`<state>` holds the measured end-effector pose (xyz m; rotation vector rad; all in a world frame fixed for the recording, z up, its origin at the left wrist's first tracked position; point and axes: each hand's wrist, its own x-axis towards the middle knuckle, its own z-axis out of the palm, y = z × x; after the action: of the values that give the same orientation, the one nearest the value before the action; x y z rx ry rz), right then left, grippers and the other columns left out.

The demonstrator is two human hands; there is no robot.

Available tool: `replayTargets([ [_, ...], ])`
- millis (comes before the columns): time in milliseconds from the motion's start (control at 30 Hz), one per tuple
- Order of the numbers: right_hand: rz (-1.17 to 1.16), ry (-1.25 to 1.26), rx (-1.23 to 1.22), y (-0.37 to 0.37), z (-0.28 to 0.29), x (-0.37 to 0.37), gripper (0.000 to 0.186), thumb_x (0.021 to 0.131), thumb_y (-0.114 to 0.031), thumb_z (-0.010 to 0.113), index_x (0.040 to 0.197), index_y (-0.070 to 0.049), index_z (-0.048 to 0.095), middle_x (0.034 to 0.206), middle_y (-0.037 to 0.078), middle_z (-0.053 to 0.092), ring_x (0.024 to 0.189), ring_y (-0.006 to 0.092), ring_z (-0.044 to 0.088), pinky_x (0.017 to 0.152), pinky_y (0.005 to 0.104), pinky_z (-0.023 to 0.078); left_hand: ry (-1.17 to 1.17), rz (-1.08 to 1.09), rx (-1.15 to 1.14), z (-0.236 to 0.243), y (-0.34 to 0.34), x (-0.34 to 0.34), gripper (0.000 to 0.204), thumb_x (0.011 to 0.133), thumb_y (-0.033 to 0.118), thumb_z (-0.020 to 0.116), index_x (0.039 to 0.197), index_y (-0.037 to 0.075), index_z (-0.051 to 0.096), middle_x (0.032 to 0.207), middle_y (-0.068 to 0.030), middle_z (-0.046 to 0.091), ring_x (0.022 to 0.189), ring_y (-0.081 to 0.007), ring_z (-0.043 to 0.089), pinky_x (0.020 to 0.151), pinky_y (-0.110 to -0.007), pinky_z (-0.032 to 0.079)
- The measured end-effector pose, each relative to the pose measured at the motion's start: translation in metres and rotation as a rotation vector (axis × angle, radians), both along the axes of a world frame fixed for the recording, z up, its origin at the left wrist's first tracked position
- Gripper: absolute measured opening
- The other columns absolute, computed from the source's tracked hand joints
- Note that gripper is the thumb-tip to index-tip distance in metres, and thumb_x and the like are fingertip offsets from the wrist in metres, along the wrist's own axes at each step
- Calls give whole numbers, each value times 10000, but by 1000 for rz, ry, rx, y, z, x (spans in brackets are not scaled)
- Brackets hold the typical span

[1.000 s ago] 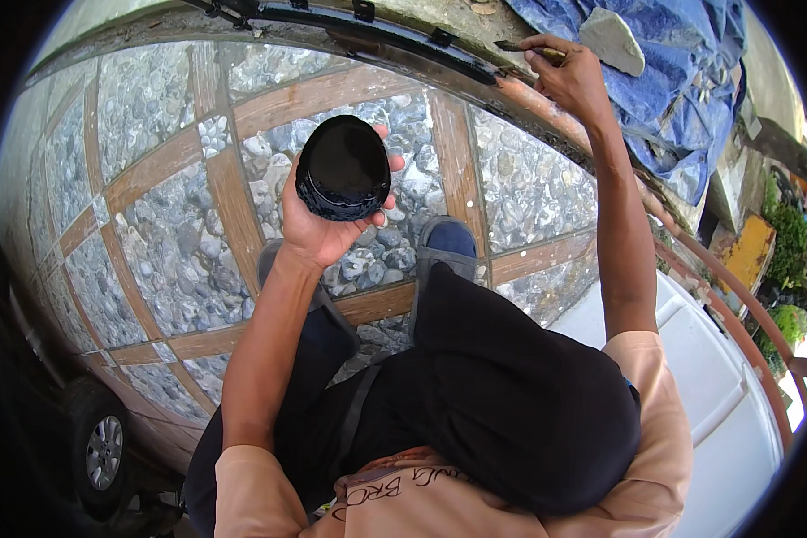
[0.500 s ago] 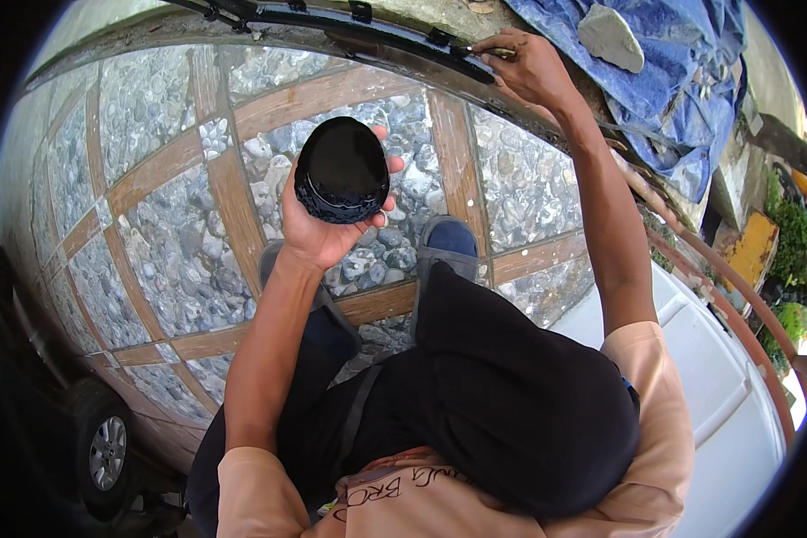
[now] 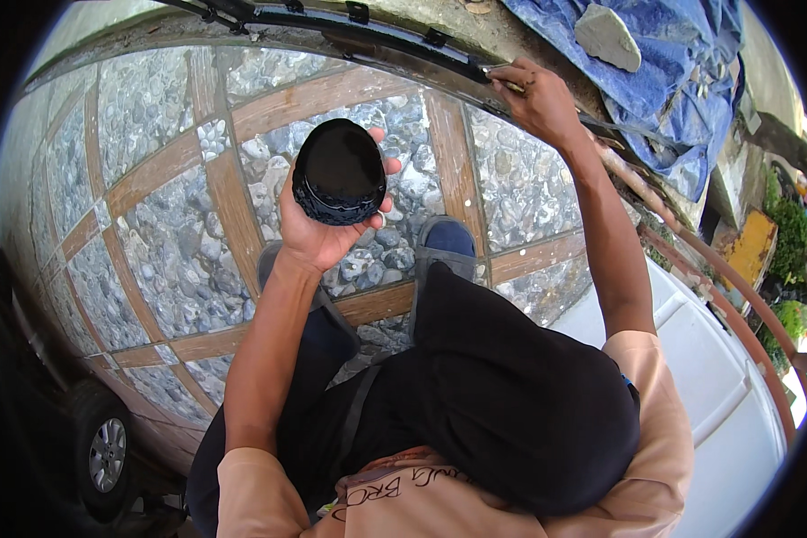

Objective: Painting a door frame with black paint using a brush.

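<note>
My left hand (image 3: 314, 238) holds a round cup of glossy black paint (image 3: 339, 166) over the pebbled floor, its fingertips curled round the right side. My right hand (image 3: 533, 100) is closed on a small paintbrush (image 3: 511, 82), whose tip touches a long metal rail (image 3: 394, 49) painted black along the top edge of the view. The bristles are hard to make out under the fingers. Further right the rail shows an unpainted rusty pinkish stretch (image 3: 628, 169).
A blue tarp (image 3: 672, 108) with a pale stone slab (image 3: 608, 36) lies beyond the rail. At right are a white panel (image 3: 708, 394), rusty bars (image 3: 735, 296), a yellow board (image 3: 746, 242) and plants (image 3: 785, 224). A car wheel (image 3: 103, 453) stands at lower left.
My right hand moved left along the rail with the brush, then shifted slightly right and down, keeping hold of it. My left hand and the cup stayed nearly still.
</note>
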<state>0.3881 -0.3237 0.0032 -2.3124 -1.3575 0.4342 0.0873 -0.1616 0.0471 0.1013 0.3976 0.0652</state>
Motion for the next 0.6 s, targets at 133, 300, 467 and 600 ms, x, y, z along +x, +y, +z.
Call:
replayTargets([
  [133,-22,-28,36,-17,10,-12,145,857,-157,673,982,-109,731,891,82,651,768,331,652,679,420,514,-1,-5,4,5,2,1,795,929,525,493,1494,9,277,1271,-239,568,880,-304,648,694,-348,595],
  [300,20,-123,-11,-33,15,-24,136,861,-152,669,983,-115,715,869,65,623,711,311,648,627,416,516,-13,-4,3,5,2,2,785,934,517,486,1494,9,276,1275,-241,564,884,-308,648,697,-350,595],
  [467,85,-128,-83,-43,5,-31,163,832,-101,675,991,-106,712,957,79,657,755,323,661,643,410,523,-13,-15,22,5,-2,3,768,944,515,465,1492,10,280,1284,-250,561,885,-310,653,691,-350,595],
  [600,-80,-53,66,-46,32,-43,157,854,-88,670,1004,-79,715,953,84,674,773,300,668,672,373,528,20,-22,9,3,-7,5,772,948,561,395,1484,12,300,1261,-248,575,865,-311,672,668,-361,604],
])
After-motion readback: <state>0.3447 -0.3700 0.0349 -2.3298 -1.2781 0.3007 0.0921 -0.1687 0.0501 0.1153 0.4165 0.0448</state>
